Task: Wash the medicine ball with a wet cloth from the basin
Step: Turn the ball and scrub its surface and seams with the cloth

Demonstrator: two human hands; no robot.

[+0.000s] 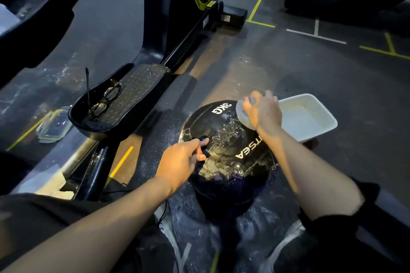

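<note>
Down on the dark floor (288,68): one black ball (224,139), wet, marked 3KG. One white basin (319,115) just beside it. Two hands: right hand (263,111) grips one pale cloth (243,115) against the ball's top; left hand (182,162) curls round its small handle (203,139). One pair of glasses (104,101).

Dark gym floor (310,68) (wet in patches) bears medicine ball (224,139), basin (310,117), container (54,126).
</note>
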